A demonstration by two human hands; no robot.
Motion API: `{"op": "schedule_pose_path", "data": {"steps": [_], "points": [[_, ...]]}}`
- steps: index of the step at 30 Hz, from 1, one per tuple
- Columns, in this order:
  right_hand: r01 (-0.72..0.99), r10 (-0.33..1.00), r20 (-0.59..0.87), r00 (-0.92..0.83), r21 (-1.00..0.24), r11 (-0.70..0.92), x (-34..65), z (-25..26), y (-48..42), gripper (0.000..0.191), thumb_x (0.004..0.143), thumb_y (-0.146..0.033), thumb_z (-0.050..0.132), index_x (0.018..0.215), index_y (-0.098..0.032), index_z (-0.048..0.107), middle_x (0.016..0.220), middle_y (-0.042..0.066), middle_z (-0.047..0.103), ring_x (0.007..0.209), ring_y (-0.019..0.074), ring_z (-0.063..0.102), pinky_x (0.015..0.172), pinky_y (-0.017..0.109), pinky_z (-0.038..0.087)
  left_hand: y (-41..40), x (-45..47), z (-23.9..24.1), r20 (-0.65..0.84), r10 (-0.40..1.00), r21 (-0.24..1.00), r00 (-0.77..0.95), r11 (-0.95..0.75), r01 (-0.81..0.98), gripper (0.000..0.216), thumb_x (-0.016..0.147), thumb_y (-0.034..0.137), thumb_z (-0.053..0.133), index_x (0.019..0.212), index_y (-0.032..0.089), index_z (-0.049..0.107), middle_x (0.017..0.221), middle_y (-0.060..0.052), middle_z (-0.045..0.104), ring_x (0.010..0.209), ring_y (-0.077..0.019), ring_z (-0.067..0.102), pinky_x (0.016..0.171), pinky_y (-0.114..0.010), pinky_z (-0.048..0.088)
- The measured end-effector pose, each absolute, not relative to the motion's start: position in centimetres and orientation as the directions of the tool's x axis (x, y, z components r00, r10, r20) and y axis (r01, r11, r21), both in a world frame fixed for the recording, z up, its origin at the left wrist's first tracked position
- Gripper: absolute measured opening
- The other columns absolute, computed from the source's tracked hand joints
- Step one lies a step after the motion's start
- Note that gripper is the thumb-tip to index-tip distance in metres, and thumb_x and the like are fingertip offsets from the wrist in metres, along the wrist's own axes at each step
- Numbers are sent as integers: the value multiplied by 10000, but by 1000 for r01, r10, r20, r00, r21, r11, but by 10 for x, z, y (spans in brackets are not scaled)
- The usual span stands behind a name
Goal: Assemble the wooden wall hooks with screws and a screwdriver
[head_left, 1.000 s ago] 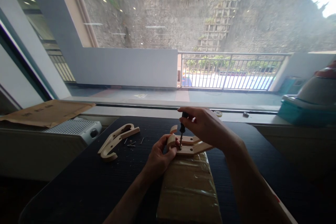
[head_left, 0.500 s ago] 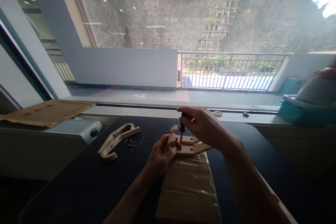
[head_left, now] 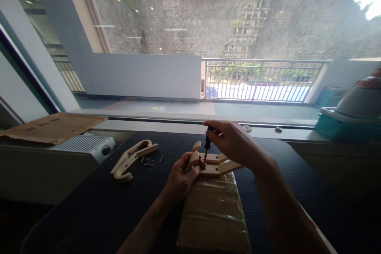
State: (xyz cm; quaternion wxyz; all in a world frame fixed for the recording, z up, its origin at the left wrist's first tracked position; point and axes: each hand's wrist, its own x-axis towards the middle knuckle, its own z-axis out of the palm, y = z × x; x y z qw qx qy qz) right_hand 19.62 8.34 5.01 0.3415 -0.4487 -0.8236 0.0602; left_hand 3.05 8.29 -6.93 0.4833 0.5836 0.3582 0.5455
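Observation:
My right hand (head_left: 230, 141) is closed around the black handle of a screwdriver (head_left: 207, 141), which stands nearly upright. Its tip meets a hole near the curled end of a pale wooden hook (head_left: 210, 171); any screw there is too small to make out. My left hand (head_left: 182, 172) grips that curled end, thumb close to the screwdriver tip. The hook lies across the far end of a long block wrapped in brown tape (head_left: 214, 214). Just behind it rests a second wooden hook (head_left: 212, 157), partly hidden by my hands.
Two more wooden hooks (head_left: 135, 154) lie on the dark table (head_left: 98, 202) at left, beside several loose screws (head_left: 149, 162). A white heater (head_left: 95, 149) with brown paper (head_left: 53, 127) stands farther left. A tape roll (head_left: 247, 128) and a teal box (head_left: 342, 125) sit on the windowsill.
My right hand and the screwdriver handle have shifted slightly to the right, with the wrist turned a little. The left hand and hooks stay where they were.

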Motion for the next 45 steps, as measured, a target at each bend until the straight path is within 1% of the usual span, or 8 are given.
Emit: {"op": "schedule_pose_path", "data": {"steps": [4,9,14,20,29,35,39,45], "points": [[672,753,520,-403,-390,629,191,52,80,364,855,-233,458,1181,-203,618,922,46,690,687,118,580,589,238,376,83,30,-69,292,942,955,164,-279,-100,165,718,233,626,864,165,592,798,-16,627,761,-147,573,809,-279,427],[651,743,529,-409,-402,644,192,52,82,328,865,-226,456,1135,-190,638,798,23,689,611,95,556,561,221,358,84,28,-71,292,938,956,186,-280,-93,159,731,231,615,872,163,586,809,-19,623,779,-148,570,815,-284,422],[710,768,532,-355,-381,592,198,50,86,301,862,-270,479,1093,-187,652,724,9,670,599,101,546,548,226,354,86,27,-72,292,938,956,188,-280,-86,176,723,234,619,882,163,589,832,-26,624,795,-157,576,825,-294,422],[681,768,515,-381,-405,610,194,50,81,376,857,-281,485,1212,-216,586,905,33,689,704,115,587,610,227,396,83,30,-69,285,944,958,166,-274,-89,177,710,248,626,863,169,586,803,-13,628,762,-146,575,815,-280,432],[739,787,519,-334,-375,560,199,49,86,296,852,-250,471,1090,-187,635,758,20,672,620,110,561,549,225,362,83,30,-68,287,944,956,162,-273,-108,181,710,231,627,874,165,584,822,-12,618,790,-146,578,822,-274,434],[684,766,514,-386,-398,611,193,52,80,323,843,-253,479,1131,-203,617,866,23,682,696,117,586,593,227,383,83,30,-70,279,947,958,160,-265,-106,180,703,215,647,865,165,585,817,0,601,766,-123,553,769,-240,435],[688,773,493,-399,-396,608,193,52,78,350,836,-250,488,1167,-222,598,817,14,675,645,112,574,558,228,366,83,29,-68,248,953,968,175,-235,-92,258,678,213,688,907,173,577,815,14,589,733,-108,540,721,-219,439],[669,770,476,-425,-408,621,196,51,78,415,791,-224,547,1205,-216,574,845,23,679,698,117,582,587,219,383,80,24,-60,232,942,968,243,-247,33,363,680,220,690,1015,187,554,880,9,591,815,-129,552,789,-233,434]]}}
